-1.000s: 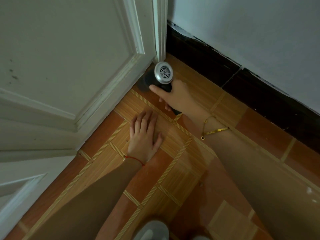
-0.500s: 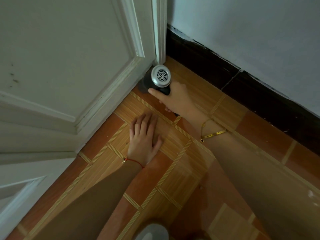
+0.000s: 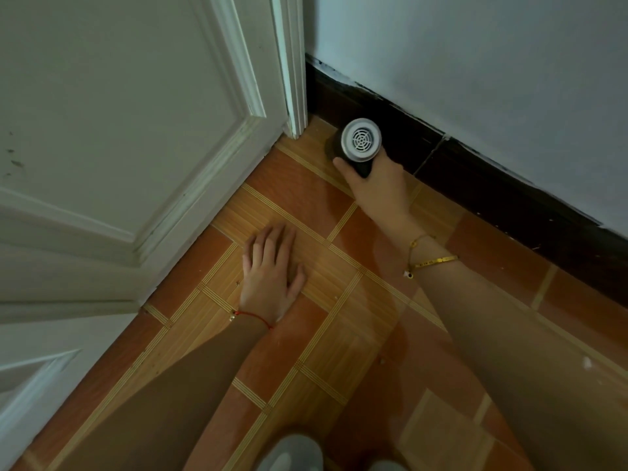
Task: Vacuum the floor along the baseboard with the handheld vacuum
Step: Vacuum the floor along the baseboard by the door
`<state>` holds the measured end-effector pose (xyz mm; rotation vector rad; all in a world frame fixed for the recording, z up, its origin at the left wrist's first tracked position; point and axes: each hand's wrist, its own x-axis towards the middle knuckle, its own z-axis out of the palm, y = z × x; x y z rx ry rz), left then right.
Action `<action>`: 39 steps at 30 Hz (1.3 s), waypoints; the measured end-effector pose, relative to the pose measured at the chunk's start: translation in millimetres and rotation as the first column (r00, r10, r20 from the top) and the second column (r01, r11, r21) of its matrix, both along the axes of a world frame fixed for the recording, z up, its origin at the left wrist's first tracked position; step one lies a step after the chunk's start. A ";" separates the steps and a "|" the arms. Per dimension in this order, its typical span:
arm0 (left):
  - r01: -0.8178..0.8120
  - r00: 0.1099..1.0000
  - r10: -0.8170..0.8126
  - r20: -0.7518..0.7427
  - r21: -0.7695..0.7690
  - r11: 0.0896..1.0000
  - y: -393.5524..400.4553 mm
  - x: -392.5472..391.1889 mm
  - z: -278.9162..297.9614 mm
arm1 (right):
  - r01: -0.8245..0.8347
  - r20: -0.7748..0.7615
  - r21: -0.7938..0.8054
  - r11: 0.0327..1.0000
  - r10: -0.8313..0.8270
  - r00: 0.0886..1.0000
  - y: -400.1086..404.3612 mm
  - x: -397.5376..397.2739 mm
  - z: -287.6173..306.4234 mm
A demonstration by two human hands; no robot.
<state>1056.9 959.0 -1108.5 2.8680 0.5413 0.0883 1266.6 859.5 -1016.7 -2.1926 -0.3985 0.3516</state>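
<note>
A white panelled door (image 3: 112, 137) fills the left side, its lower edge meeting the floor (image 3: 339, 334), which is laid in orange and wood-grain tiles with pale striped seams. Beside the door stands a white door frame (image 3: 293, 69), and from there a dark baseboard (image 3: 509, 185) runs to the right under a pale wall (image 3: 475, 62). The left hand (image 3: 272, 277) lies flat on a wood-grain tile, palm down, fingers straight and slightly spread, a red string bracelet (image 3: 253, 317) at the wrist. Further right, the right hand (image 3: 377, 185) grips the dark handle of the handheld vacuum (image 3: 358, 141), fingers curled round it. The vacuum sits at the floor close to the baseboard, just right of the door frame, its round silver grille facing up. Gold bracelets (image 3: 430, 261) circle the right wrist.
</note>
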 end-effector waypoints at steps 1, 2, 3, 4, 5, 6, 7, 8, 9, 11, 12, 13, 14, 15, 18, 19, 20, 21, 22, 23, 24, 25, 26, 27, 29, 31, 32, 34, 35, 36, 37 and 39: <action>0.002 1.000 -0.002 0.010 -0.006 1.000 0.1 -0.2 -0.4 | -0.028 -0.029 0.008 1.000 0.029 0.999 0.8 -1.6 1.5; 0.004 1.000 -0.004 0.019 -0.011 1.000 0.3 -0.4 -0.7 | -0.045 -0.053 0.013 0.999 0.046 0.998 1.2 -3.0 2.9; 0.006 1.000 -0.006 0.025 -0.013 1.000 0.5 -0.4 -1.0 | -0.044 -0.069 0.015 0.999 0.045 0.997 0.4 -4.1 3.5; 0.007 1.000 -0.007 0.027 -0.010 1.000 0.8 -0.5 -1.0 | -0.025 -0.079 0.017 1.000 0.026 0.997 -2.0 -4.7 3.9; 0.006 1.000 -0.006 0.027 -0.006 1.000 0.9 -0.8 -0.9 | 0.003 -0.086 0.020 1.000 -0.002 0.996 -5.9 -5.1 4.2; 0.005 1.000 -0.005 0.026 -0.004 1.000 0.7 -0.9 -0.6 | 0.033 -0.086 0.019 0.999 -0.031 0.996 -11.7 -5.6 4.5; 0.004 1.000 -0.004 0.027 -0.002 1.000 0.5 -1.1 -0.1 | 0.061 -0.073 0.012 0.998 -0.060 0.995 -19.4 -5.6 4.5; 0.003 1.000 -0.003 0.028 -0.001 1.000 0.1 -0.8 0.4 | 0.090 -0.050 -0.008 0.996 -0.091 0.995 -28.7 -5.5 4.3; 0.003 1.000 -0.003 0.027 0.001 1.000 -0.2 -0.8 0.8 | 0.124 -0.020 -0.037 0.992 -0.124 0.992 -38.9 -5.2 4.3; 0.003 1.000 -0.003 0.019 0.005 1.000 -1.1 -0.9 1.2 | 0.193 0.023 -0.076 0.978 -0.191 0.981 -60.2 -5.6 4.3; 0.003 1.000 -0.003 0.012 0.011 1.000 -1.7 -1.0 1.5 | 0.219 0.037 -0.084 0.972 -0.217 0.976 -70.1 -6.9 4.8; 0.002 1.000 -0.002 0.003 0.020 1.000 -2.5 -0.9 2.1 | 0.237 0.049 -0.089 0.968 -0.233 0.971 -78.7 -9.3 5.7; 0.002 1.000 -0.001 -0.007 0.031 1.000 -3.4 -0.7 2.9 | 0.243 0.058 -0.093 0.966 -0.238 0.970 -85.9 -12.7 7.0; 0.002 1.000 -0.001 -0.017 0.043 0.999 -4.5 -0.3 4.3 | 0.240 0.061 -0.098 0.966 -0.234 0.970 -92.1 -16.5 8.4; -0.003 0.999 0.005 -0.044 0.045 0.999 -9.1 0.8 10.2 | 0.176 0.000 -0.087 0.981 -0.177 0.984 -105.8 -28.7 13.6; -0.005 0.999 0.006 -0.043 0.027 1.000 -11.2 1.0 12.5 | 0.142 -0.045 -0.083 0.986 -0.146 0.988 -109.8 -31.7 15.0; 0.001 0.999 -0.001 -0.037 0.002 1.000 -14.0 1.1 14.6 | 0.108 -0.094 -0.084 0.991 -0.115 0.989 -114.1 -34.1 15.7; 0.016 0.999 -0.016 -0.030 -0.024 1.000 -17.8 1.4 16.6 | 0.080 -0.135 -0.092 0.993 -0.092 0.987 -118.9 -36.6 16.5; 0.042 0.999 -0.043 -0.022 -0.046 0.998 -23.0 2.4 18.7 | 0.068 -0.154 -0.101 0.993 -0.084 0.985 -124.0 -38.9 16.8; 0.078 0.997 -0.079 -0.015 -0.065 0.995 -29.2 4.5 20.6 | 0.072 -0.150 -0.104 0.992 -0.087 0.985 -129.4 -40.8 16.7; 0.118 0.993 -0.119 -0.009 -0.081 0.990 -36.6 7.8 22.1 | 0.090 -0.126 -0.102 0.991 -0.103 0.987 -135.5 -42.4 16.5; 0.156 0.988 -0.157 -0.005 -0.095 0.983 -44.6 12.0 23.2 | 0.124 -0.091 -0.098 0.987 -0.133 0.987 -142.3 -43.1 16.9; 0.189 0.982 -0.190 -0.003 -0.104 0.977 -52.6 16.7 23.7 | 0.168 -0.055 -0.096 0.981 -0.174 0.983 -149.5 -43.1 18.1; 0.217 0.976 -0.219 -0.007 -0.106 0.970 -60.2 21.5 23.6 | 0.210 -0.027 -0.099 0.973 -0.214 0.977 -156.9 -42.7 20.0; 0.267 0.962 -0.271 -0.030 -0.096 0.959 -73.2 30.0 21.3 | 0.263 -0.008 -0.121 0.957 -0.266 0.964 -173.0 -41.4 23.6; 0.298 0.952 -0.302 -0.053 -0.076 0.951 -82.8 36.1 16.7 | 0.275 -0.022 -0.141 0.951 -0.281 0.959 -188.2 -40.9 25.5; 0.305 0.949 -0.309 -0.067 -0.066 0.950 -86.4 38.2 14.1 | 0.276 -0.034 -0.146 0.950 -0.284 0.958 -194.8 -41.2 26.1; 0.306 0.948 -0.308 -0.081 -0.046 0.951 -91.0 39.4 9.3 | 0.260 -0.064 -0.148 0.954 -0.272 0.960 -204.2 -45.1 27.3; 0.304 0.949 -0.306 -0.077 -0.038 0.952 -92.0 39.0 7.4 | 0.244 -0.084 -0.154 0.958 -0.258 0.962 -207.3 -48.2 27.9; 0.304 0.950 -0.305 -0.069 -0.033 0.952 -92.2 38.2 5.9 | 0.226 -0.103 -0.168 0.959 -0.245 0.964 -209.7 -51.8 28.2; 0.306 0.950 -0.307 -0.058 -0.033 0.952 -92.0 37.4 4.7 | 0.212 -0.120 -0.183 0.960 -0.236 0.964 -211.7 -56.1 28.5; 0.308 0.951 -0.309 -0.026 -0.043 0.951 -91.3 36.2 4.0 | 0.205 -0.153 -0.172 0.963 -0.232 0.961 -214.1 -65.5 30.1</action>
